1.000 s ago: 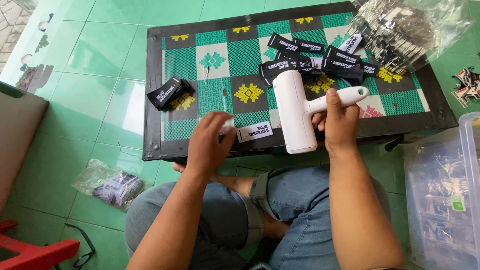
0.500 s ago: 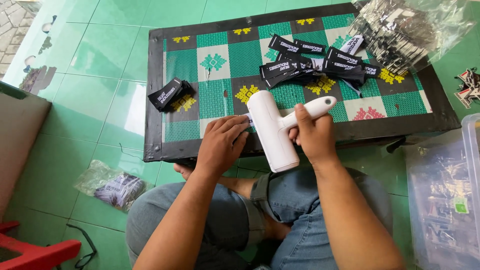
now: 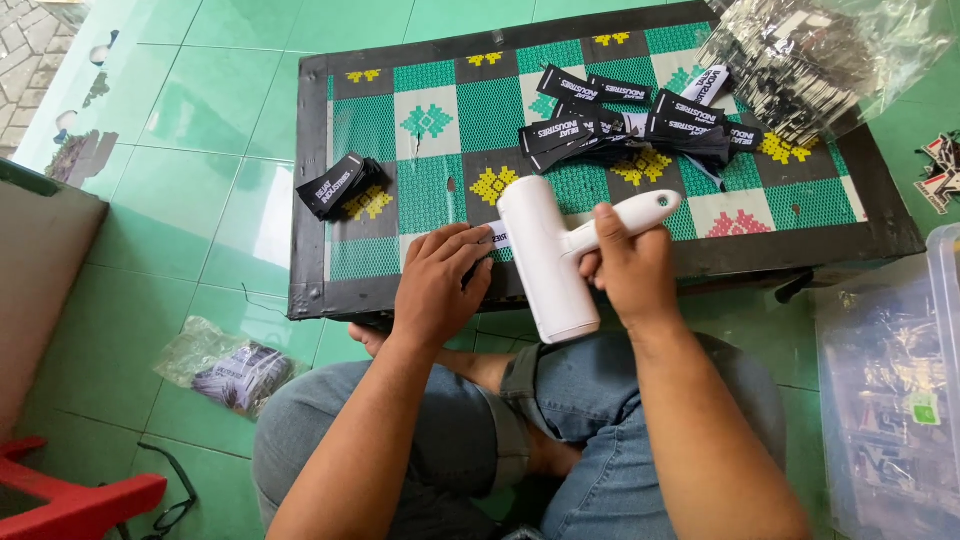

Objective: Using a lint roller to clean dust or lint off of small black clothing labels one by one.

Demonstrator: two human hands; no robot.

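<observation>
1. Roller (image 3: 545, 258): a white cylinder with a white handle, lying across the near edge of the table (image 3: 310, 200). It is angled so that the drum runs beside the label (image 3: 497, 236) and its lower end overhangs the lap.
2. Right hand (image 3: 625, 270): closed round the handle where it joins the drum, fingers wrapped and thumb on top. The free end of the handle sticks out up and to the right of the grip. The hold looks suited to steering the drum.
3. Left hand (image 3: 440, 285): fingers pressed together and laid flat on the white label, just left of the drum. The label appears to be pinned down against the mat so that it cannot slide.
4. Beyond the grip, well apart: a loose heap of black labels (image 3: 640, 125) and a clear bag (image 3: 820, 55) of more.
5. Far left of the left hand: a small black stack (image 3: 340, 183), set by itself.
6. Off the table: a bag (image 3: 225, 365) on the floor to the left, a clear tub (image 3: 890, 390) to the right.
</observation>
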